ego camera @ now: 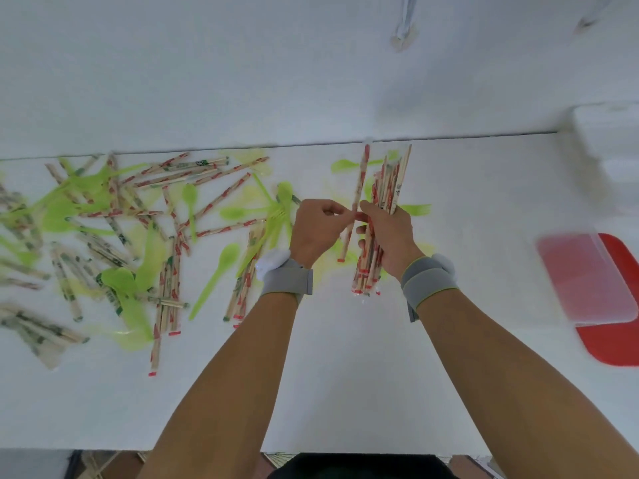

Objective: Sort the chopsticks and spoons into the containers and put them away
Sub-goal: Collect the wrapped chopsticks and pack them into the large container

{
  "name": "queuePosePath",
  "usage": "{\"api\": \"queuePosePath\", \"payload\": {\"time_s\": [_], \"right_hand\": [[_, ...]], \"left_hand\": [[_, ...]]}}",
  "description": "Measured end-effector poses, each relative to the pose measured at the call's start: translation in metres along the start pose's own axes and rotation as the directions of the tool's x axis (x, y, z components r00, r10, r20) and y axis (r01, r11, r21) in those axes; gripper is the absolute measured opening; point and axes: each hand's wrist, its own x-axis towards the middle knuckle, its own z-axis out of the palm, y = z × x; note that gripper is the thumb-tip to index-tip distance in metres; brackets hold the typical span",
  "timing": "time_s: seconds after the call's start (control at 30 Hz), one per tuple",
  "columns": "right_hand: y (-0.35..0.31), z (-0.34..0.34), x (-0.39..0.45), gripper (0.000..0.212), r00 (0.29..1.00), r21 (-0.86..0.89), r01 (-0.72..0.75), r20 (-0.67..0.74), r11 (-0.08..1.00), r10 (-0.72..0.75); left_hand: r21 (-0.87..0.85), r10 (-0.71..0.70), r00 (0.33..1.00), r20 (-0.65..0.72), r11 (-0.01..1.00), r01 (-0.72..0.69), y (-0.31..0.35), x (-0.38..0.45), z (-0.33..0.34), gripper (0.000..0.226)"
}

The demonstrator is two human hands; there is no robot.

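Left: slender paper-wrapped chopsticks point(162, 299) and translucent green plastic spoons point(216, 276) lie scattered on the smooth white desk point(345, 375). Centre: left hand point(316, 229), fingers pinching one wrapped chopstick point(358, 198); right hand point(389, 233), fingers curled round an upright chopstick bundle point(387, 188). Right: clear rectangular container point(587, 278) over a red lid point(619, 344).

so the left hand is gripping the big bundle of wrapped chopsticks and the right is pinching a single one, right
Sides are swapped. In the head view the right hand grips the bundle of wrapped chopsticks, and the left hand pinches the single one.
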Motion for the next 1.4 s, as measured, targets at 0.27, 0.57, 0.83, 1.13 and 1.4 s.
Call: {"api": "queuePosePath", "payload": {"time_s": [0.27,0.57,0.83,1.13,1.4], "right_hand": [[0.012,0.001,-0.01,0.027,1.0,0.114,-0.022,-0.015,0.993,0.024],[0.022,0.001,-0.006,0.041,0.997,0.227,-0.069,0.0,0.972,0.071],[0.015,0.001,0.017,0.014,0.999,0.035,0.005,-0.046,0.999,-0.004],[0.013,0.0,0.032,0.011,0.999,0.031,-0.033,0.018,0.999,0.032],[0.014,0.005,0.037,0.013,0.998,0.017,-0.062,0.024,0.998,0.062]], "left_hand": [[-0.073,-0.159,0.98,0.115,0.983,0.168,-0.006,-0.026,0.003,0.028],[-0.152,-0.255,0.964,0.072,0.953,0.263,-0.009,-0.025,0.013,0.034],[-0.135,-0.278,0.96,-0.035,0.953,0.271,-0.022,0.009,0.006,0.03],[0.291,-0.284,0.91,-0.301,0.882,0.371,-0.052,0.078,-0.013,0.035],[0.386,-0.292,0.9,-0.324,0.827,0.408,-0.065,0.075,-0.014,0.033]]}}
